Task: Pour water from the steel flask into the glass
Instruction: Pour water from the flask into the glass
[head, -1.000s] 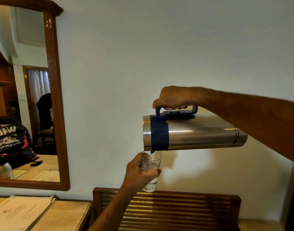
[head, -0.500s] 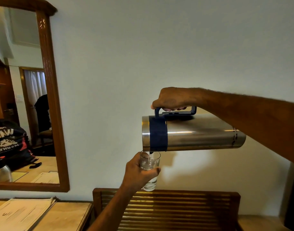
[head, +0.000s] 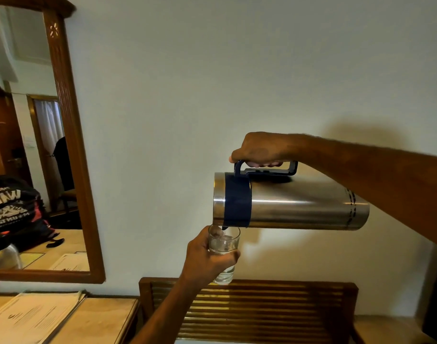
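Note:
The steel flask [head: 299, 203] lies horizontal in the air, its dark blue collar and spout to the left. My right hand [head: 259, 150] grips the blue handle on top of it. Directly under the spout is a clear glass [head: 223, 244], held upright by my left hand [head: 207, 259], whose fingers wrap around its lower half. Water stands in the glass to well above my fingers, and its surface looks disturbed under the spout. The flask's spout sits just over the glass rim.
A wooden slatted chair back [head: 249, 311] is right below the glass. A wood-framed mirror [head: 73, 145] hangs on the wall at left. Below it a wooden table [head: 100, 319] carries printed papers [head: 31, 316]. The pale wall is close behind both hands.
The flask and glass keep the same pose relative to each other. The water level in the glass has risen. The view has shifted slightly left.

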A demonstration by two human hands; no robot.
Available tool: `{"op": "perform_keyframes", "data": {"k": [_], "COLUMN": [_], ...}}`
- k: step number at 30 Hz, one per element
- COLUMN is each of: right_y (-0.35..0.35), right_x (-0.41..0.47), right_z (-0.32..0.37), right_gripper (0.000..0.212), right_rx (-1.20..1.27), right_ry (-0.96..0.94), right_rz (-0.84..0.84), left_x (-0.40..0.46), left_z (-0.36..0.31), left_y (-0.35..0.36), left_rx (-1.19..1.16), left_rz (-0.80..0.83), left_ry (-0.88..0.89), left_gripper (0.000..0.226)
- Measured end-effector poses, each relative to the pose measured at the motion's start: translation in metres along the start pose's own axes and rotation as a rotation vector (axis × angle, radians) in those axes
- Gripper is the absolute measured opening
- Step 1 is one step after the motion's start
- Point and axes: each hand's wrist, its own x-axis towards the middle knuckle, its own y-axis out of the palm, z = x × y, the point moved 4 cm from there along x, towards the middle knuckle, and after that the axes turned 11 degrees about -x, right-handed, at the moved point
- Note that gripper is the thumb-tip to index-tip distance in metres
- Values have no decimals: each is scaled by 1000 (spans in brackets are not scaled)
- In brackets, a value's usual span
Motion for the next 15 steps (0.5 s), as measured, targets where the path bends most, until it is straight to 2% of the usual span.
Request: {"op": "perform_keyframes", "data": {"k": [9,15], "right_y": [21,17], "right_x": [7,-4], "right_z": [-18,-15], "right_gripper": [53,48], "right_rx": [41,-66], "right_ry": [1,-78], "right_rz": [52,-12], "left_x": [-12,-18], "left_z": [14,10], "left_y": [1,5], "left_rx": [-17,-10], "left_rz": [1,-4], "left_ry": [-55,-52], "left_gripper": [51,54]}}
